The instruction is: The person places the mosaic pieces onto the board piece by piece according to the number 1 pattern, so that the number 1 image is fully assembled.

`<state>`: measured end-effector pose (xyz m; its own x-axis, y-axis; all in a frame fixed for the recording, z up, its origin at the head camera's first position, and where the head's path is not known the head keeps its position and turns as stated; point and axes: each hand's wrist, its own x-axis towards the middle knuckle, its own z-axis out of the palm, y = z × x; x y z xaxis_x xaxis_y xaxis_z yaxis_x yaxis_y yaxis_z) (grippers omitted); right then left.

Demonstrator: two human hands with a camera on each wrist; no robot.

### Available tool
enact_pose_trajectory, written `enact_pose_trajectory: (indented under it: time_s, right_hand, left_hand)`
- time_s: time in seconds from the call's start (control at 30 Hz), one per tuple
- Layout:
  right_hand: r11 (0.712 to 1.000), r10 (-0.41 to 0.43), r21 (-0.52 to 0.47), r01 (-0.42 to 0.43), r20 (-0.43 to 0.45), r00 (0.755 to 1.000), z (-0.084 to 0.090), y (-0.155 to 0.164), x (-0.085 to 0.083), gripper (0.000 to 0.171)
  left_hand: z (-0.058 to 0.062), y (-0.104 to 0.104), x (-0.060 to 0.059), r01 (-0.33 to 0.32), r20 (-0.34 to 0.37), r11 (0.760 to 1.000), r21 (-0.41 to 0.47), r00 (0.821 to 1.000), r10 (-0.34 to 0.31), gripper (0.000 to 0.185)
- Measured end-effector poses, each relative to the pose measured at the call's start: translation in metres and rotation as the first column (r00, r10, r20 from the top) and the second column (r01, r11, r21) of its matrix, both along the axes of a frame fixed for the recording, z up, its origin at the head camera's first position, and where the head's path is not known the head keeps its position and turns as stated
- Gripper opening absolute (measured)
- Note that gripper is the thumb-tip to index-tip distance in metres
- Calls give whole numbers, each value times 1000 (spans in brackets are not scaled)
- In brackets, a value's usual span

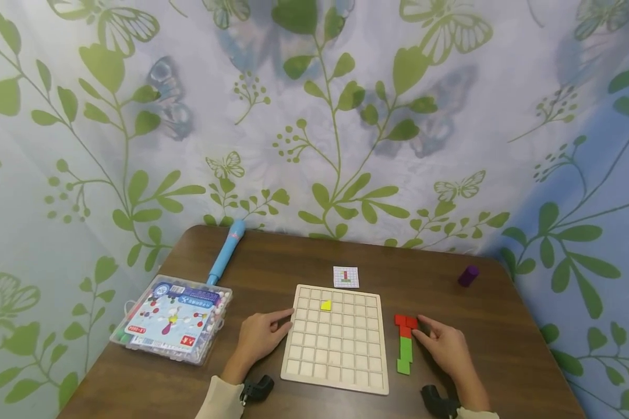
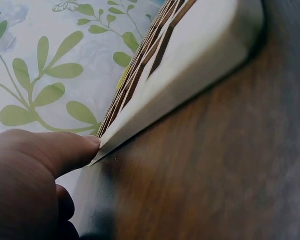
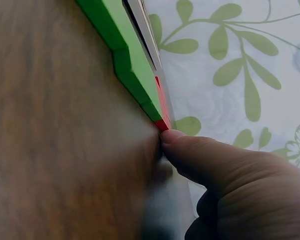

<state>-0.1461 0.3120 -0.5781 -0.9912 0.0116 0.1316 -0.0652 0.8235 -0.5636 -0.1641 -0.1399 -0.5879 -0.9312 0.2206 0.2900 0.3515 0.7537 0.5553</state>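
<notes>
On the brown table (image 1: 272,262) a wooden grid board (image 1: 338,340) lies between both hands, one yellow piece (image 1: 326,305) in a far cell. The left hand (image 1: 259,336) rests flat, fingers straight, its fingertip touching the board's left edge; the left wrist view shows that contact close up. The right hand (image 1: 445,344), fingers relaxed, touches the red piece (image 1: 406,325) just right of the board, a green piece (image 1: 405,355) adjoining it on the near side. Only the head view shows the pattern card (image 1: 345,277) beyond the board.
</notes>
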Motion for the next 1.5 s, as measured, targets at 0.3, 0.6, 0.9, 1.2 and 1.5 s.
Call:
enact_pose_trajectory:
  time_s: [0.3, 0.6, 0.9, 1.2, 1.5]
  right_hand:
    - [1000, -8, 15, 7, 49, 999, 3, -2, -2, 48]
    - [1000, 3, 24, -3, 3, 1000, 0, -1, -1, 42]
    - [999, 8, 44, -9, 18, 1000, -2, 1, -2, 42]
    - [998, -23, 59, 21, 34, 999, 1, -2, -6, 43]
    - [998, -46, 52, 42, 70, 996, -1, -3, -4, 44]
  left_hand:
    - [-2, 1, 0, -12, -16, 1000, -11, 1000, 12, 31]
    - [2, 4, 3, -8, -54, 1000, -11, 998, 7, 30]
    - [0, 4, 4, -20, -36, 1000, -21, 999, 19, 31]
    - [1, 4, 3, -30, -46, 999, -11, 998, 29, 32]
    - [-1, 3, 3, -29, -7, 999, -19, 1000, 29, 32]
